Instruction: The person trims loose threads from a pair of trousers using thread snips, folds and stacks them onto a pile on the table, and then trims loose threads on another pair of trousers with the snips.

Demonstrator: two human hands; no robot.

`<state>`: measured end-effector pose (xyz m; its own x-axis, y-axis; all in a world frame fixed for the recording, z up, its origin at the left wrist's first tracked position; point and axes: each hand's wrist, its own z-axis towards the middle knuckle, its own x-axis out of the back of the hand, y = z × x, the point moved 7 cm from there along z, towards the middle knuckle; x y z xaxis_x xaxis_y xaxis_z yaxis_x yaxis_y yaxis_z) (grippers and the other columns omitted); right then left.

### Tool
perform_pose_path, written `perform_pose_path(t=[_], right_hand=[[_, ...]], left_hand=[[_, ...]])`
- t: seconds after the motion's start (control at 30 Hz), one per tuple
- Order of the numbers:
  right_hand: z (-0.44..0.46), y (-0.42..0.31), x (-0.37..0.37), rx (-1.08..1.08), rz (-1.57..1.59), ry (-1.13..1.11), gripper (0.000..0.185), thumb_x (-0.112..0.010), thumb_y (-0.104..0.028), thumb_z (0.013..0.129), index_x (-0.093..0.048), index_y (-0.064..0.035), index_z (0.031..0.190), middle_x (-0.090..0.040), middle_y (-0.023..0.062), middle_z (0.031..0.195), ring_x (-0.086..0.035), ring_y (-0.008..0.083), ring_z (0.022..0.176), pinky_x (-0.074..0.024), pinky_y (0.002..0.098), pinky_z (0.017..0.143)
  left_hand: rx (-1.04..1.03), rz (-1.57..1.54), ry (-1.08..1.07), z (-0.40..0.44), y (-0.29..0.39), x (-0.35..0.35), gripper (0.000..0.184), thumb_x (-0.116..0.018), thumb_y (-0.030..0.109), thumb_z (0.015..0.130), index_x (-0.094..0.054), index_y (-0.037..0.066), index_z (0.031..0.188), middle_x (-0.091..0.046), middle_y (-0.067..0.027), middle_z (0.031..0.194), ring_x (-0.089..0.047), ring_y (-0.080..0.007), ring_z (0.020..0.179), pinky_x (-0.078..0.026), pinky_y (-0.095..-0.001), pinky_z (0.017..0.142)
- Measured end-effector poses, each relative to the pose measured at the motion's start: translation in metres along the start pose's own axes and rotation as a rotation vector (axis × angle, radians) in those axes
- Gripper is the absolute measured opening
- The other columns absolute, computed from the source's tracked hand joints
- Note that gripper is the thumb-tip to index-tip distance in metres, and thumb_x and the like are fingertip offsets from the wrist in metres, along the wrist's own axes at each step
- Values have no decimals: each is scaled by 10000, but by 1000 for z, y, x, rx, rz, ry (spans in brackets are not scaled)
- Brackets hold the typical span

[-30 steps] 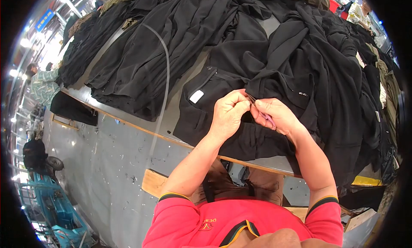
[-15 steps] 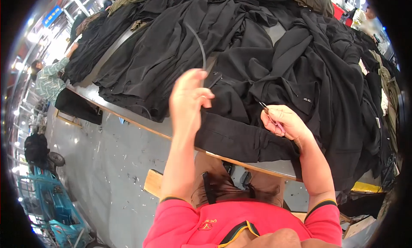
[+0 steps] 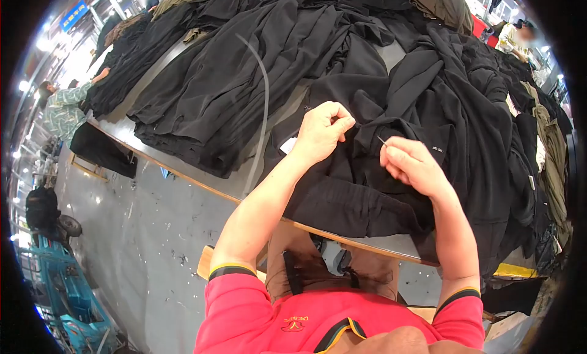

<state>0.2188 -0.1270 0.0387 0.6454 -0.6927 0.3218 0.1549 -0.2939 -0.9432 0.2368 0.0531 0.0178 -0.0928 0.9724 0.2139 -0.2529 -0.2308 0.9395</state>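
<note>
From my remote post I see the left hand (image 3: 324, 132) over the black cloth, the tips of thumb and forefinger drawn together and the other fingers curled in. I cannot tell whether any thread or fold of cloth is caught between those tips.

The right hand (image 3: 413, 161) is curled into a loose fist around a slim, dark, pointed tool (image 3: 381, 141). I can make out only the thin tip poking out past the forefinger, angled up and toward the left hand; the grip hides the remainder. The two hands are near each other but apart.

Below both lies the black woven garment with a gathered band (image 3: 358, 210), spread along the near edge of the grey, wood-edged tabletop (image 3: 281, 115). A white rectangular label (image 3: 288, 146) shows just beside the left wrist, partly covered by it. To the right of the right hand I see a small pale mark (image 3: 436, 149) on the dark fabric. More long black garments (image 3: 232, 91) lie heaped to the left, well apart from the tool.
</note>
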Motion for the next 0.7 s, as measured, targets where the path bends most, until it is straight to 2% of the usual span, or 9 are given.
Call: perform_pose_path(t=[0.03, 0.1, 0.13, 0.27, 0.57, 0.6, 0.7], right_hand=[[4, -12, 4, 87, -191, 86, 281, -521, -265, 903, -565, -9, 794, -533, 35, 596, -509, 129, 530, -403, 260, 520], [13, -32, 9, 250, -666, 269, 275, -545, -253, 881, -582, 12, 816, -599, 149, 655, -613, 287, 632, -462, 360, 604], [18, -38, 8, 213, -809, 288, 281, -553, -264, 878, -587, 9, 819, -614, 211, 720, -618, 373, 731, -475, 427, 652], [34, -35, 2, 211, -1129, 253, 304, -549, -286, 883, -551, -3, 772, -622, 187, 706, -624, 368, 710, -487, 442, 653], [43, -33, -2, 370, -1157, 283, 282, -564, -264, 881, -540, -15, 751, -591, 162, 633, -619, 337, 649, -482, 417, 595], [42, -32, -2, 378, -1150, 291, 289, -563, -270, 882, -532, -21, 738, -583, 158, 630, -616, 340, 658, -478, 421, 592], [34, -30, 4, 319, -1077, 347, 274, -568, -260, 877, -558, -5, 777, -586, 172, 646, -615, 341, 669, -473, 404, 597]], left_hand=[[-39, -15, 2, 1, 0, -1, 116, -647, 120, 849, -590, 25, 813, -580, 2, 739, -522, -52, 591, -410, -209, 524], [-129, -25, 18, 4, 5, -3, 105, -633, 105, 859, -579, 29, 812, -567, 2, 756, -518, -50, 567, -401, -202, 493], [-179, -22, 33, 5, 8, -4, 97, -627, 94, 861, -578, 28, 810, -562, -1, 767, -520, -53, 558, -401, -201, 481], [-311, 51, 85, 3, 21, -4, 77, -609, 59, 867, -571, 19, 813, -540, -16, 817, -531, -64, 537, -410, -204, 449], [-444, 132, 154, 0, 23, -7, 92, -640, 25, 839, -569, -8, 790, -547, -26, 859, -524, -65, 542, -429, -212, 477], [-485, 114, 175, -1, 27, -6, 113, -633, 47, 856, -570, 7, 771, -548, -14, 825, -509, -54, 542, -416, -205, 477], [-404, -40, 166, -11, 32, -1, 205, -579, 116, 911, -558, 14, 735, -527, -11, 705, -484, -47, 529, -383, -191, 463]])
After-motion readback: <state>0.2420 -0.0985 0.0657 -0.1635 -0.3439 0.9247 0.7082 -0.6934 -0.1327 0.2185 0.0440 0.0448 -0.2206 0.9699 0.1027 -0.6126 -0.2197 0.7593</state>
